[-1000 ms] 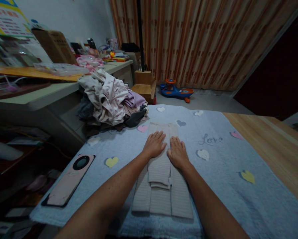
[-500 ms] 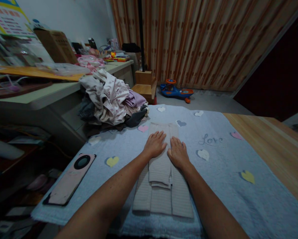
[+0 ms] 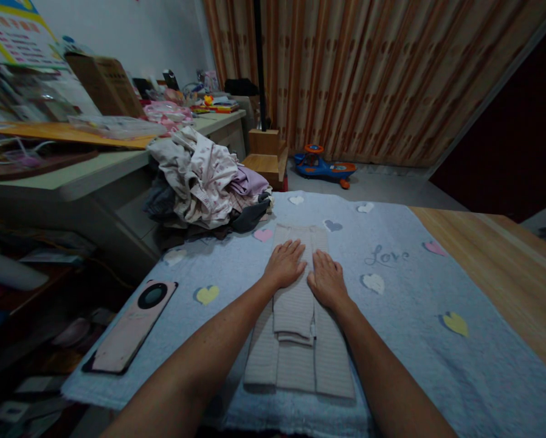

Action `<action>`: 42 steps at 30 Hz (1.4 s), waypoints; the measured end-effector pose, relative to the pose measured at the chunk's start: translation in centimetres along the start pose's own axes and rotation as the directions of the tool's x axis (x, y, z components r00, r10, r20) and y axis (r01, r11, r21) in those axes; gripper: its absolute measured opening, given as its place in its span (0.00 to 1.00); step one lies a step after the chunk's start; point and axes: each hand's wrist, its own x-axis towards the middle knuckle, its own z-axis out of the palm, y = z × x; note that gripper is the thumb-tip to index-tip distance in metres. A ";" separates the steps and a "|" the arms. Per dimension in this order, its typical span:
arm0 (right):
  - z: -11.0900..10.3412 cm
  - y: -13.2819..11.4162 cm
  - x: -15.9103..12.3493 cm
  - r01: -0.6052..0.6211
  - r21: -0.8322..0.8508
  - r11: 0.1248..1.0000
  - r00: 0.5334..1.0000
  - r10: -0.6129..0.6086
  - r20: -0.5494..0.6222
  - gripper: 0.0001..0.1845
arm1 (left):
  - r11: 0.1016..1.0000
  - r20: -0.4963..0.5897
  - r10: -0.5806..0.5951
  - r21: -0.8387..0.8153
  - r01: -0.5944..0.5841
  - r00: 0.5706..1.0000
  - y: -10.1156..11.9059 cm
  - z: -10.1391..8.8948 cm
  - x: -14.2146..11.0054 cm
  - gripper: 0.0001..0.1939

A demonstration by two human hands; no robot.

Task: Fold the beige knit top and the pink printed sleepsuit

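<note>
A folded beige ribbed garment (image 3: 299, 347) lies in a neat stack at the middle of a pale blue blanket (image 3: 405, 340) printed with hearts and the word "Love". My left hand (image 3: 284, 264) rests flat on the garment's far part, palm down, and holds nothing. Beside it, my right hand (image 3: 328, 280) lies flat on the same folded garment, its fingers spread and pointing away from me. A phone in a pink case (image 3: 129, 327) lies face down on the blanket, left of my left forearm.
A heap of crumpled clothes (image 3: 204, 182) sits at the blanket's far left corner, against a desk crowded with boxes and bags (image 3: 58, 170). A wooden tabletop (image 3: 496, 261) lies to the right. A blue ride-on toy (image 3: 325, 165) stands on the floor beyond.
My hands have stayed flat on the folded garment. The whole view has drifted slightly, with the room and blanket shifting a little to the right.
</note>
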 end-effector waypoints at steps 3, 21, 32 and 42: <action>-0.1 0.0 -0.1 -0.007 0.009 1.000 1.000 0.006 0.019 0.33 | 1.000 -0.002 0.002 0.001 -0.002 1.000 0.0 0.0 0.0 0.28; 0.4 0.1 -0.6 0.051 0.012 0.999 0.998 -0.051 -0.034 0.33 | 1.000 -0.007 0.007 -0.008 -0.007 1.000 -0.2 0.2 0.0 0.28; -2.4 0.2 -3.5 0.062 0.038 0.997 0.977 -0.069 0.202 0.36 | 1.000 -0.029 0.016 -0.002 -0.016 0.999 -0.3 0.3 0.0 0.27; -2.0 -2.0 -5.8 0.150 0.090 0.985 0.978 -0.161 0.132 0.37 | 1.000 -0.018 0.003 -0.011 -0.003 1.000 -0.1 0.2 0.0 0.28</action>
